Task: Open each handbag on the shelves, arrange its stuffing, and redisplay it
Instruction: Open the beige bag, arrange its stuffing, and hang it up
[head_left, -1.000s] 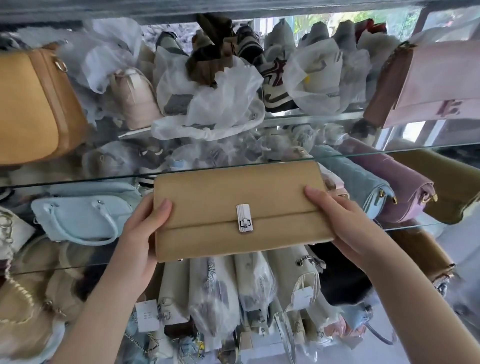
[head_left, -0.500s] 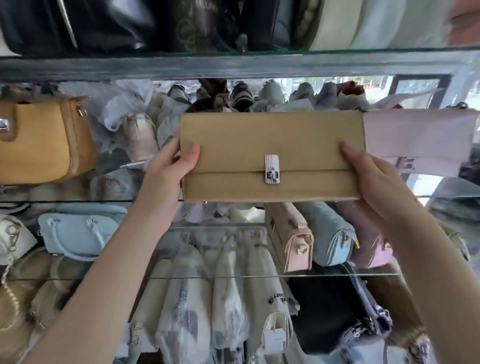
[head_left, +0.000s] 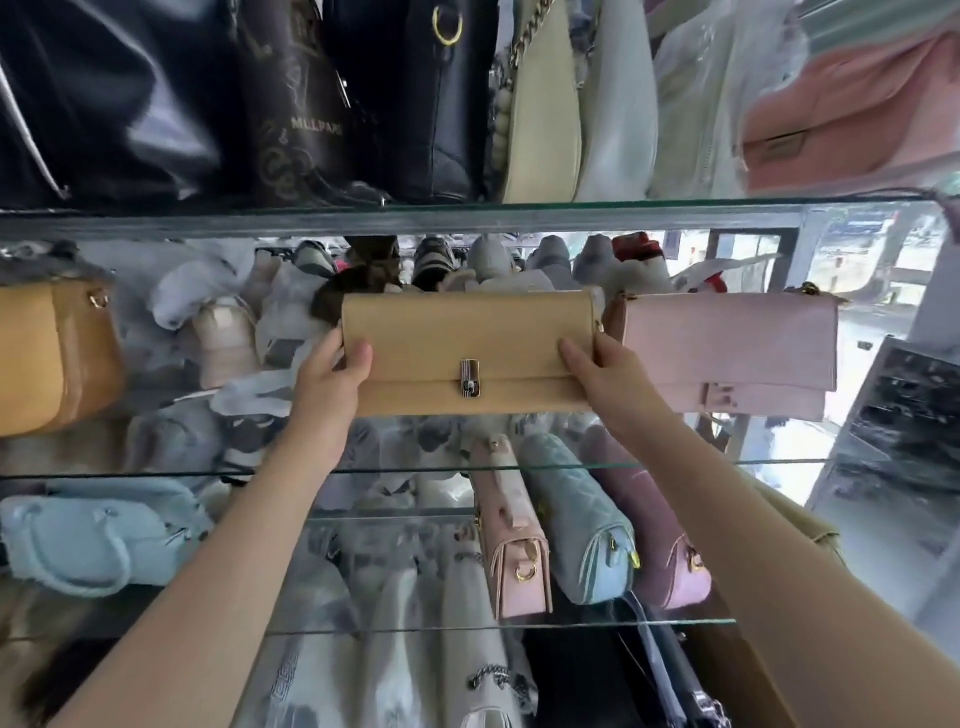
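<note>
Tan clutch (head_left: 467, 343) — flap latched — is gripped at both ends by left hand (head_left: 332, 376) and right hand (head_left: 605, 376), fingers closed on it, just left of a pink handbag (head_left: 727, 348).

Bright daylight comes in from the window (head_left: 883, 270) behind the shelves at my right, washing that side pale. The glass shelf (head_left: 467, 470) edges glint. Dark bags (head_left: 156, 104) overhead are smeared, and the frame edges bend and blur.
</note>
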